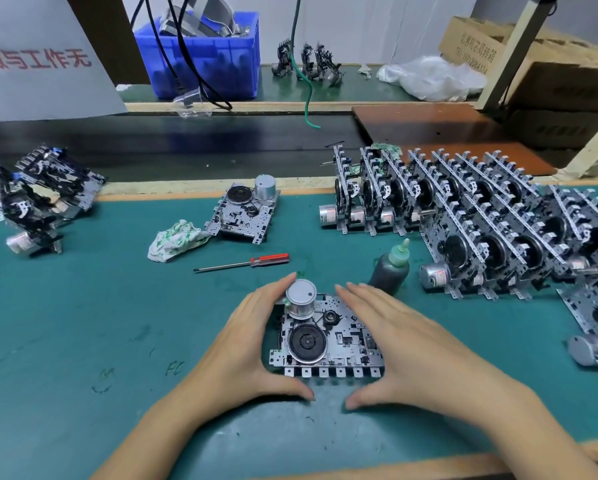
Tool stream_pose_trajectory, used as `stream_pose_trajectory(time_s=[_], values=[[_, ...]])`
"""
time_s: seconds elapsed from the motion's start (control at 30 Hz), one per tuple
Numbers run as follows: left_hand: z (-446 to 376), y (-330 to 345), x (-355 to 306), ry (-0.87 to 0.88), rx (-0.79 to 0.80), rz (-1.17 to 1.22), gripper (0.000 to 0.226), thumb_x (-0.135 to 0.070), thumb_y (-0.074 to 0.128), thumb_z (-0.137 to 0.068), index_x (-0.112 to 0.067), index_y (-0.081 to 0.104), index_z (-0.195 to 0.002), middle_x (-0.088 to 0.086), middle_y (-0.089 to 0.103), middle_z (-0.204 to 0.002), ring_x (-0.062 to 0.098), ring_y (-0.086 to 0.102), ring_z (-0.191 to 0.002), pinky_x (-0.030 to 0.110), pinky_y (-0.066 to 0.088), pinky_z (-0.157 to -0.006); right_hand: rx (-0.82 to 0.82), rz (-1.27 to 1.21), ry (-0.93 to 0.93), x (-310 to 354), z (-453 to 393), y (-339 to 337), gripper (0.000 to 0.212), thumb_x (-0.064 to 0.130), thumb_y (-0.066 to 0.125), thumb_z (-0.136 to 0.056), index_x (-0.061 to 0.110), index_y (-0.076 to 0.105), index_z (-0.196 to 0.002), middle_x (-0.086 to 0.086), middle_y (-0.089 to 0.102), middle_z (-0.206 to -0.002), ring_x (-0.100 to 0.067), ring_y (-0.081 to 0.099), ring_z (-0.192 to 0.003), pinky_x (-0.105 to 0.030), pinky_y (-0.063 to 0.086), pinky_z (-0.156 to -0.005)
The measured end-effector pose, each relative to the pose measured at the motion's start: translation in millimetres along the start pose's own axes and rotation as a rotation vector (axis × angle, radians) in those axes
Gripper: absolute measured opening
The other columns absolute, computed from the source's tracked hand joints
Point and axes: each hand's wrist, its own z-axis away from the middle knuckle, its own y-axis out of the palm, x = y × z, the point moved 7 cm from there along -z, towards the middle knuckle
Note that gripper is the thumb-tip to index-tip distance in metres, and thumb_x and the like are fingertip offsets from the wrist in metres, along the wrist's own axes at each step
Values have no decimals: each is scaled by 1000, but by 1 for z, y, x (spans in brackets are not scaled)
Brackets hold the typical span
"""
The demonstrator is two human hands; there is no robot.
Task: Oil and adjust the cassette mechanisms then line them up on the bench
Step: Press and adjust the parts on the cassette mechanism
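A metal cassette mechanism (328,337) with a silver motor and a black flywheel lies flat on the green mat (82,323) in front of me. My left hand (245,344) cups its left side, fingertips by the motor, thumb at the front edge. My right hand (394,341) cups its right side the same way. A dark oil bottle (391,268) with a green nozzle stands just behind my right hand. A red-handled screwdriver (245,263) lies behind the mechanism. Rows of upright mechanisms (463,216) stand at the right.
Another mechanism (247,211) lies flat at the mat's back edge beside a crumpled rag (174,239). A pile of mechanisms (37,199) sits at the far left. A blue bin (204,57), hanging cables, a plastic bag (432,77) and cardboard boxes stand on the rear shelf.
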Motion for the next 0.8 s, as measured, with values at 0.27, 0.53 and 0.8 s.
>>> stream_pose_trajectory(time_s=[0.27, 0.53, 0.8], values=[[0, -1, 5, -28, -43, 64, 111, -61, 83, -50, -62, 15, -137, -41, 30, -136, -6, 36, -129, 6, 29, -101, -38, 122, -44, 13, -22, -14, 104, 60, 73, -60, 21, 24, -143, 7, 38, -131, -12, 36, -123, -26, 34, -102], [-7, 8, -6, -175, 148, 1122, 112, -85, 59, -57, -9, 49, -138, 11, 51, -141, 28, 45, -132, 42, 31, -113, 100, -1048, -77, 33, -9, -23, 64, 38, 83, -52, 29, 62, -112, 21, 66, -112, 3, 60, -106, -11, 43, -88], [-20, 23, -27, -251, 304, 1622, 106, -77, 56, -68, 0, 44, -139, 19, 47, -141, 29, 45, -131, 47, 23, -114, 319, -1813, -63, 57, -15, 17, 63, 45, 86, -56, 6, 71, -103, -13, 69, -109, -21, 65, -100, -33, 50, -92]])
